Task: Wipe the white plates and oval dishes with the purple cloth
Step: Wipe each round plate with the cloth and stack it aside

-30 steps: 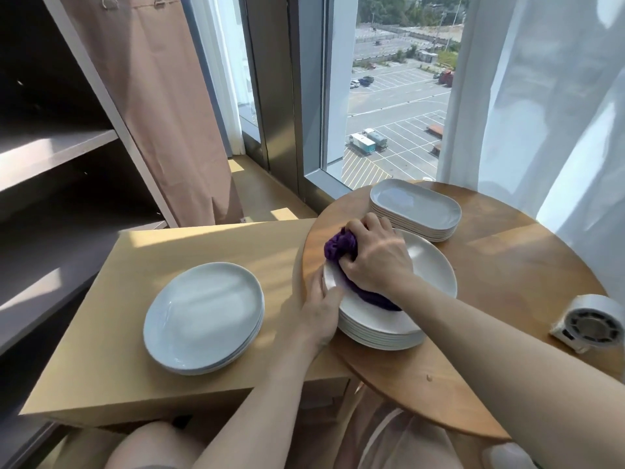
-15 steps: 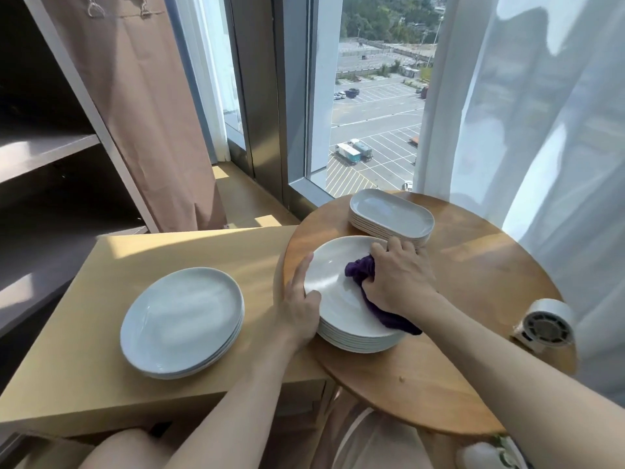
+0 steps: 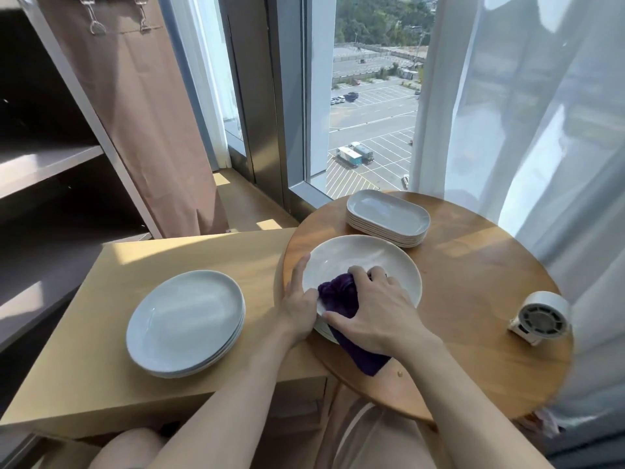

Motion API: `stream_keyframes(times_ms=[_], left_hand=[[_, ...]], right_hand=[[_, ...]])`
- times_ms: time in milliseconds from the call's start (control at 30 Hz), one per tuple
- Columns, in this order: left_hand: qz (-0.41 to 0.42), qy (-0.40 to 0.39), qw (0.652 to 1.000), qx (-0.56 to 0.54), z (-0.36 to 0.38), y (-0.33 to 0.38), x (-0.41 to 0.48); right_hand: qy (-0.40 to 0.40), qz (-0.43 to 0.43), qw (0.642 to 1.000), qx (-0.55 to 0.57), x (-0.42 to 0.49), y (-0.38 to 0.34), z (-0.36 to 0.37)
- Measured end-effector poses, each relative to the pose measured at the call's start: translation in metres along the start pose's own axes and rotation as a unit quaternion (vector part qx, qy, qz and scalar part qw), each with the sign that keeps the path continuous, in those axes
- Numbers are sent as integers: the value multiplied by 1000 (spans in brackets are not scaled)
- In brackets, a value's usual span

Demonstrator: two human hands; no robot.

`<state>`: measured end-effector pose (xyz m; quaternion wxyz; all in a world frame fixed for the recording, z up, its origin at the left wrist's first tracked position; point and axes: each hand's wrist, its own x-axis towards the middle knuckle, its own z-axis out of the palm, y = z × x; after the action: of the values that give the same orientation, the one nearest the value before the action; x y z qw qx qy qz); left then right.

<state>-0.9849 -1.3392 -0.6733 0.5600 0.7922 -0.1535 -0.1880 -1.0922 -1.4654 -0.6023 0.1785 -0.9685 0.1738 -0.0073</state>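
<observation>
A stack of white round plates (image 3: 355, 258) sits on the round wooden table (image 3: 473, 299). My right hand (image 3: 375, 309) grips the bunched purple cloth (image 3: 338, 292) and presses it on the near left part of the top plate; a tail of cloth hangs over the plate's near edge. My left hand (image 3: 299, 302) holds the stack's left rim, thumb on the top plate and fingers along the side. Behind them stands a stack of white oval dishes (image 3: 389, 218). A second stack of round plates (image 3: 187, 321) lies on the light wooden table (image 3: 101, 350) to the left.
A small white fan (image 3: 541, 314) stands near the round table's right edge. White sheer curtains (image 3: 541, 130) hang close on the right, a window (image 3: 372, 96) is behind, and a brown curtain (image 3: 152, 113) and dark shelves (image 3: 40, 164) are at the left.
My right hand slid the cloth from the plate's far left, across to its right, then to the near left. My left hand stayed on the rim. The camera tilted up.
</observation>
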Motion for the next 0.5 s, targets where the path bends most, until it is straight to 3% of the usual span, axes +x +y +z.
stream_keyframes(times_ms=[100,167,267,400,500], left_hand=[[-6,-25,999,41,-5,2,1],[7,-2,990,143,-10,5,-2],[99,62,962,247,-12,10,-24],[214,45,936,277,-7,14,-60],[233,34,920,313,-11,11,-73]], right_hand=[[46,1,998,47,0,6,7],[74,2,993,88,0,9,12],[107,-3,986,129,1,10,17],[153,-15,970,188,3,10,19],[195,-17,959,207,2,15,18]])
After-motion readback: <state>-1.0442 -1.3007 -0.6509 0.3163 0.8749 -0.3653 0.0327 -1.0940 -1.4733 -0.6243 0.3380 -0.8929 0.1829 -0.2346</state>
